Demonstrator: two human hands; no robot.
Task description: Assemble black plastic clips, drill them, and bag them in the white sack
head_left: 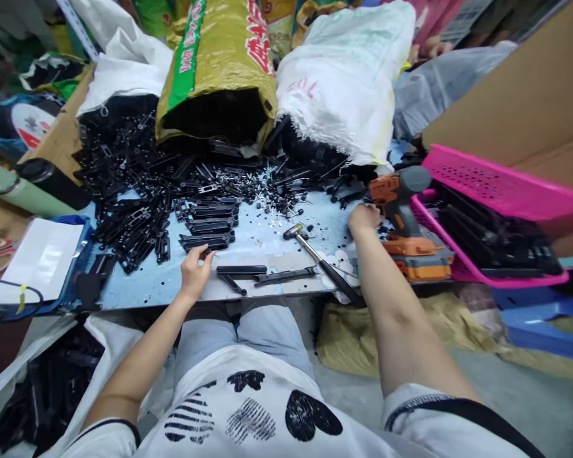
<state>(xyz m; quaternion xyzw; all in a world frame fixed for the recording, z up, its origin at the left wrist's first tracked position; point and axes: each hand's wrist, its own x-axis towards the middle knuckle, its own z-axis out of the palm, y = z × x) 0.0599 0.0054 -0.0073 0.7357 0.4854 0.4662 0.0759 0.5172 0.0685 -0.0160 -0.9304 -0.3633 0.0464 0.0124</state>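
Observation:
My left hand point(195, 270) rests on the pale blue worktable point(262, 238), its fingertips pinched on the near end of a stack of black plastic strips point(205, 242). My right hand point(363, 218) reaches to the right, fingers curled down by the handle of an orange and grey cordless drill point(403, 216); what they hold, if anything, is hidden. Two long black parts point(262, 275) lie at the table's near edge between my arms. A small hammer point(322, 264) lies slantwise beside my right forearm.
A heap of black parts point(124, 172) covers the table's left and back. A yellow sack point(219, 70) and a white sack point(344, 83) spill open behind. A pink basket point(496, 210) with black parts stands right. A green bottle point(23, 194) and white papers point(38, 257) lie left.

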